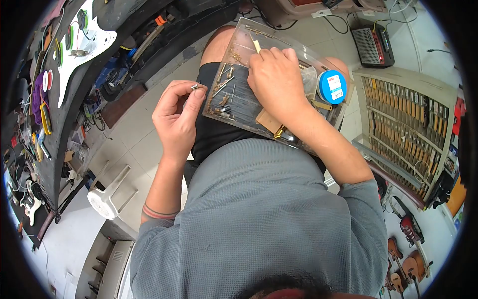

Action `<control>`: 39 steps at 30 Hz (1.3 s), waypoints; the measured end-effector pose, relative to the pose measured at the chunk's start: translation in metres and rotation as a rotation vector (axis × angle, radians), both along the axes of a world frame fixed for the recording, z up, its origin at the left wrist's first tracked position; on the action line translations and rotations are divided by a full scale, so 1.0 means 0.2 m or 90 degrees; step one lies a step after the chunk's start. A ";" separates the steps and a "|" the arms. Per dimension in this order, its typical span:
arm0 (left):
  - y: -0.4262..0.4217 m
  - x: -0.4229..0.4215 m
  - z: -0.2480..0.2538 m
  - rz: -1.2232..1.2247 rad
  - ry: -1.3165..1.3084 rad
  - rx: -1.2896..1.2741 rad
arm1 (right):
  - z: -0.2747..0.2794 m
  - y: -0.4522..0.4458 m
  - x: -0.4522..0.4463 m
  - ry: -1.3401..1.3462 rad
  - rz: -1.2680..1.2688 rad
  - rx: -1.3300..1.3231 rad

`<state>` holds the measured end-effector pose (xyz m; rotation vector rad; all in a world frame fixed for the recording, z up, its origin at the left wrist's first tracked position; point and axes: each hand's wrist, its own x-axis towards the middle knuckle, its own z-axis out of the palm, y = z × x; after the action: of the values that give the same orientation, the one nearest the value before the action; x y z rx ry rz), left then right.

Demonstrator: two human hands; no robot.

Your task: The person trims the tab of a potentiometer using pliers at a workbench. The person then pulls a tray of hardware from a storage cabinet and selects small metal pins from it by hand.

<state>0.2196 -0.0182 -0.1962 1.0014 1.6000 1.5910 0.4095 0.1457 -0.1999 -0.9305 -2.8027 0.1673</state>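
My left hand is raised just left of the tray, closed in a pinch. Between its thumb and forefinger is a small silver metal part, too small to name. A clear plastic tray of small hardware rests tilted across my lap. Over the middle of it is my right hand, fingers curled down among the contents; its fingertips are hidden, so what they grip does not show. By its knuckles stands a small cream-coloured strip. Loose metal pieces lie along the tray's left side.
A round blue-lidded container sits at the tray's right side. Rightward stand a rack of files and a small amplifier. The dark workbench on the left carries a white pickguard. A white stool stands below it.
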 end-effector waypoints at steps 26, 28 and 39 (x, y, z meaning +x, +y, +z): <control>0.04 0.07 0.04 0.002 -0.161 0.038 | 0.04 -0.16 0.01 0.144 0.034 -0.158; 0.03 0.06 0.05 0.004 -0.186 0.015 | 0.03 -0.19 -0.02 0.091 0.020 -0.110; -0.03 -0.02 -0.01 0.021 -0.162 -0.065 | 0.00 -0.23 0.00 0.212 -0.023 -0.267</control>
<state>0.2154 -0.0233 -0.1977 0.6920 1.5120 1.5727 0.4090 0.0998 -0.2005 -0.9282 -2.4805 0.8460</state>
